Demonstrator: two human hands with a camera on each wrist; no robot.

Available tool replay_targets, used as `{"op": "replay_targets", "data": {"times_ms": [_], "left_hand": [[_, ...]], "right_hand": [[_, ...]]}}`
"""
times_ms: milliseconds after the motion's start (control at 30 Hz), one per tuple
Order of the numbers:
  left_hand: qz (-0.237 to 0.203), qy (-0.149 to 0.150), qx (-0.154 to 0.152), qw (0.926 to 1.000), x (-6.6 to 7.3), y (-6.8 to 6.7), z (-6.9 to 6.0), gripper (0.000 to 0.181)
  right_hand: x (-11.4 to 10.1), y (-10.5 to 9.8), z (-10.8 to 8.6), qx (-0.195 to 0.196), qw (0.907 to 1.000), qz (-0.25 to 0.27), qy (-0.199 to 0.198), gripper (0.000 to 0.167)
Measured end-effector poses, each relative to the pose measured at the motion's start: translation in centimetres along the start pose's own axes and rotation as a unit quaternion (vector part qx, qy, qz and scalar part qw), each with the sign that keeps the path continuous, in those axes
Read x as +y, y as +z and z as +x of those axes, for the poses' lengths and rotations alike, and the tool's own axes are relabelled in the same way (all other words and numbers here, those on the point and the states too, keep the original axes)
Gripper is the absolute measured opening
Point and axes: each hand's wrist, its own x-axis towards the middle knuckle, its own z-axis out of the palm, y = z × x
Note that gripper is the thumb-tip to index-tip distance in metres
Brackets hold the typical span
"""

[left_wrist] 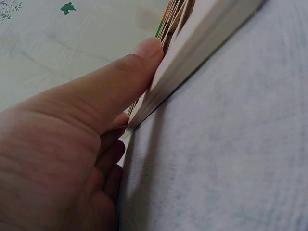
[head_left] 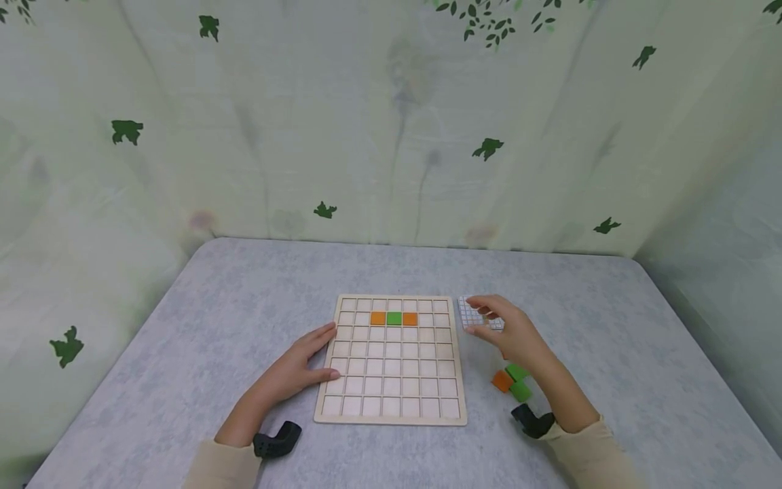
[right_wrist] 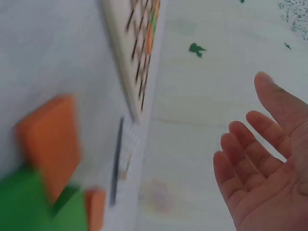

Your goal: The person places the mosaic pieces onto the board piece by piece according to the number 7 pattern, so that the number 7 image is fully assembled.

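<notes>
The gridded board [head_left: 392, 387] lies flat — orange, green, orange tiles [head_left: 394, 318] inset.

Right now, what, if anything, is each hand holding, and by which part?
Nothing is gripped: the left hand rests against the left edge of the grid board, thumb on top; the right hand is empty.

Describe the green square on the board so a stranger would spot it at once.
On the grey table, find the pale grid board with the left hand at its left edge. Go to the second row from the board's far edge. There the green square sits between two orange squares, the only green one on the board.
</notes>
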Motion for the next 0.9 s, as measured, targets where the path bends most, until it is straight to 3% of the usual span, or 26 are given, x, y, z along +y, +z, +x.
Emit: {"op": "replay_targets", "data": {"times_ms": [267, 433, 633, 900], "left_hand": [[0.000, -0.002, -0.001, 1.0000, 0.1, 0.0, 0.1, 0.085], [0.001, -0.005, -0.001, 1.0000, 0.1, 0.0, 0.1, 0.085], [-0.001, -0.006, 0.000, 1.0000, 0.0, 0.0, 0.0, 0.085], [-0.003, -0.001, 0.002, 1.0000, 0.0, 0.0, 0.0, 0.085]], "right_hand": [[3.4, -2.0, -4.5, -0.030, 0.9977, -0.046, 0.039, 0.045], [5.3, -2.9, -6.1, -0.076, 0.9933, -0.025, 0.084, 0.040], [6.8, -3.1, -7.0, -0.117, 0.9886, -0.006, 0.094, 0.034], [7.2, -2.9, -6.5, -0.119, 0.9891, -0.012, 0.086, 0.028]]}}
